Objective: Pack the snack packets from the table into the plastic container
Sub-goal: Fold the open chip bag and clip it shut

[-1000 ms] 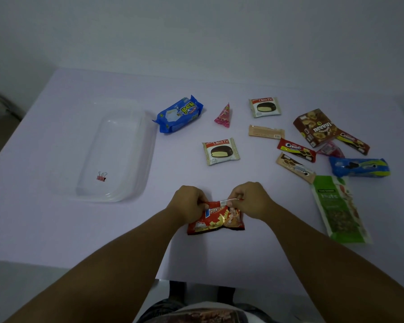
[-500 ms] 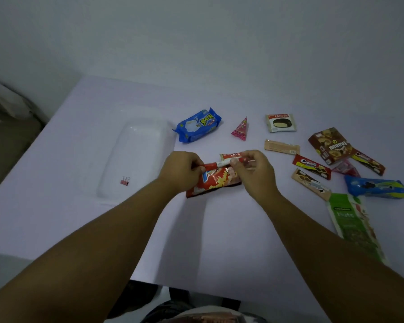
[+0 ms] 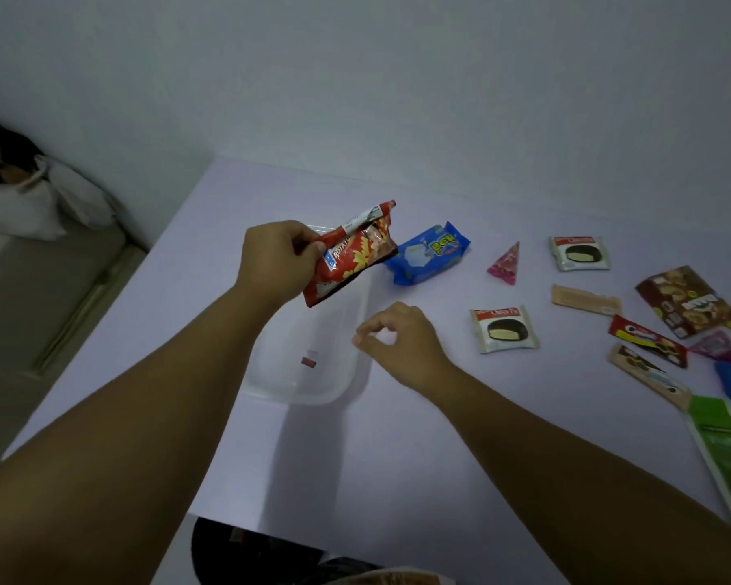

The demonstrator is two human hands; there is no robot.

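Head view, left hand: the left hand [image 3: 277, 263] is clamped on one end of the red potato-snack packet [image 3: 351, 257], holding it up in the air, tilted, its sealed top pointing up and away.

Head view, packet: it hangs over the far end of the plastic container [image 3: 357, 365], clear of the rim, with nothing under it but the tub's floor.

Head view, right hand: the right hand [image 3: 401, 339] holds nothing, thumb and forefinger curled close together but gripping nothing, just right of the container's near wall.

Head view, container: clear, long and shallow, lying directly below the left hand; the only thing inside is a small red clip [image 3: 310, 359] near the middle of the floor.

Head view, waiting packets: to the right of the right hand lie the blue biscuit pack [image 3: 429, 253], a pink pyramid sachet [image 3: 505, 263], two choco-pie packets [image 3: 503, 329], and further wrappers running out to the edge of the frame, all flat on the table [image 3: 482, 437].

Doing it well: the packet likely wants lowering flat along the tub's length, pressed toward one end, rather than dropped from height, so the many remaining packets can fit beside it.

Watch for: an air-filled bag may spring back up; setting it low before letting go should settle it. The free right hand seems best placed to reach for the nearest choco-pie.
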